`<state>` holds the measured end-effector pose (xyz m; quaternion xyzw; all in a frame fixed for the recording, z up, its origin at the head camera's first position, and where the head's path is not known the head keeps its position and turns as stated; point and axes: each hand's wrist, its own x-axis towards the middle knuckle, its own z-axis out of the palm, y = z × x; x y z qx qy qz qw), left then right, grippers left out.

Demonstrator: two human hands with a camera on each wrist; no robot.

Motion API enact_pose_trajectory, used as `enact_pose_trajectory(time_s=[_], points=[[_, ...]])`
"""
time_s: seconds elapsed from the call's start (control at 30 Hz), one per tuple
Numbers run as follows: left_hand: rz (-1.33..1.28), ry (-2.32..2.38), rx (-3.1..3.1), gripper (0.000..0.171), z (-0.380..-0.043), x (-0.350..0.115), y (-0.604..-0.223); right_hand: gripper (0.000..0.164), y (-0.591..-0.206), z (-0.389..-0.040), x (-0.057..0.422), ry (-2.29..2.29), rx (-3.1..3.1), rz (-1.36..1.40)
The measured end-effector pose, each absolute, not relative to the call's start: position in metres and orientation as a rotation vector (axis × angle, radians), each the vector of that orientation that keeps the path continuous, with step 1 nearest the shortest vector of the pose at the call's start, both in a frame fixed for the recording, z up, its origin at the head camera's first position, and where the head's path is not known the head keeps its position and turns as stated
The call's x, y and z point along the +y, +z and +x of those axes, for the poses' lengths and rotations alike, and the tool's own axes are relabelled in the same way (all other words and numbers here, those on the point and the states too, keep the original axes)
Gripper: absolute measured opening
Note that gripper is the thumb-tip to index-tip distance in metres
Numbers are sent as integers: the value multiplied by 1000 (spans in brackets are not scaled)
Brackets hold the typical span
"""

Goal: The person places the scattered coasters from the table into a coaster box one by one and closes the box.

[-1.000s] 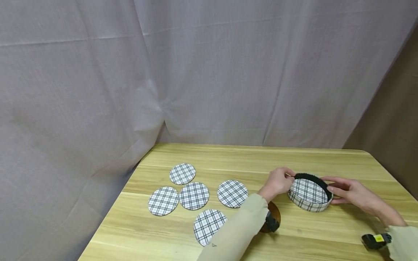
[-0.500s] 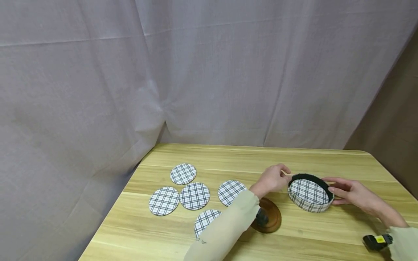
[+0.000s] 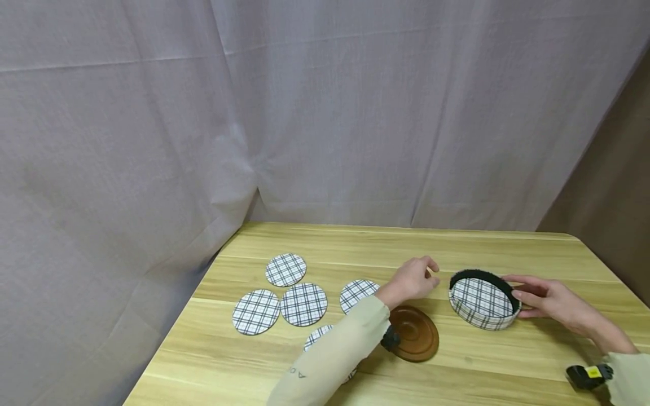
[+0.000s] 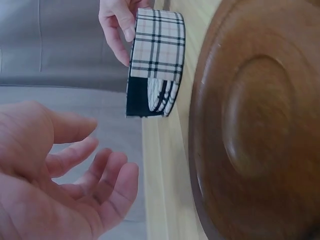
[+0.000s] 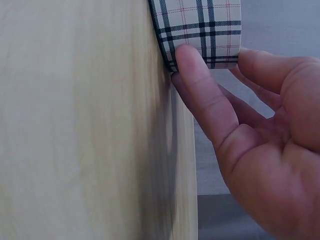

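A round, shallow plaid box [image 3: 478,319] with a black inner wall stands at the right of the table, and a plaid coaster [image 3: 482,296] shows inside it. My right hand [image 3: 550,299] holds the box at its right side, thumb at the rim and fingers against the outer wall, as the right wrist view shows. Left of the box, my left hand [image 3: 411,278] hovers with relaxed, slightly bent fingers and nothing in them. Below it lies a brown wooden disc [image 3: 419,334] with a raised round centre, partly covered by the wrist camera.
Several round plaid coasters lie apart on the wooden table [image 3: 213,361]: one at the back [image 3: 285,269], others such as the left coaster [image 3: 256,312] and the middle coaster [image 3: 303,304]. My left sleeve [image 3: 325,349] covers part of two. A grey curtain [image 3: 330,113] hangs behind.
My left hand has let go of the box rim and moved left, away from it, uncovering more of the brown disc. The right hand and the box stay nearly in place.
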<state>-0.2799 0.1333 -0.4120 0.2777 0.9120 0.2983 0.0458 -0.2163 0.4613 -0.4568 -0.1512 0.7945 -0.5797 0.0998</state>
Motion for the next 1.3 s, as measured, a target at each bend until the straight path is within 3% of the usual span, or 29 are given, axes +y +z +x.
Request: enact_pose_trajectory(time_s=[0.8,1.3], points=[[1025,775,2733,28,-280,68,-411,43,-457,-217,461,-1728,2336,-461],[957,619,2722,36,-285,34,-416,43,-455,-216,462,-1697,2358,-422]])
